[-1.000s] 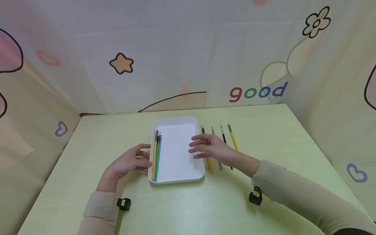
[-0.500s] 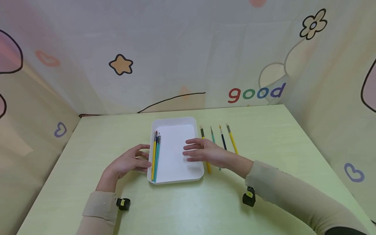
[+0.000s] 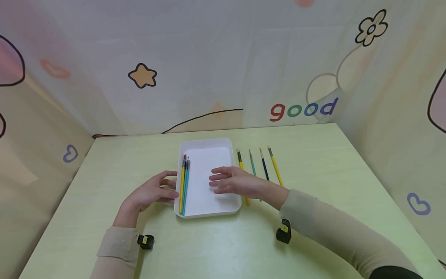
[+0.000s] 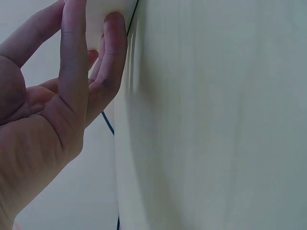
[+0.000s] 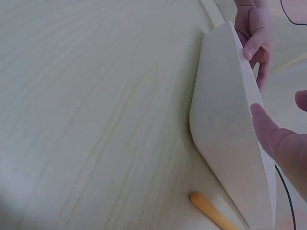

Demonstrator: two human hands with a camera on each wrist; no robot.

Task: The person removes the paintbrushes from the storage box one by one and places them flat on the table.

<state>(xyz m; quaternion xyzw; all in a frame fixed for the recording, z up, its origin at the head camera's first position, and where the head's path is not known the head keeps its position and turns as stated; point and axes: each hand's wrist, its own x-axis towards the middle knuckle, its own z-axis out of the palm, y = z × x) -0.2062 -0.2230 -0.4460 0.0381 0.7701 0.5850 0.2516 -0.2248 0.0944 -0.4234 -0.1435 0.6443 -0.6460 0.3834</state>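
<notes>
Head view is showing us a white tray (image 3: 209,153) lying between the hands on the pale surface (image 3: 216,248). The left hand (image 3: 156,189) is resting against the tray's left wall, its fingers apart and loosely bent. The right hand (image 3: 238,183) is hovering over the tray's right half, fingers spread, pointing left and holding nothing.

Inside, along the left wall, we are seeing a yellow brush (image 3: 182,188) and two teal brushes (image 3: 186,188) lying side by side, near the left hand. Right of the tray, a dark-ended yellow brush (image 3: 241,162), a slim teal tool (image 3: 253,164), a black brush (image 3: 265,167) and a far-right yellow brush (image 3: 275,166) are lying in a row, partly covered by the right hand and wrist.

Both forearms are coming in from the near side, the right one slanting leftward, and a small black device is sitting at each wrist. On the backdrop (image 3: 195,46), we are reading "good" in red, green, blue and purple letters.
</notes>
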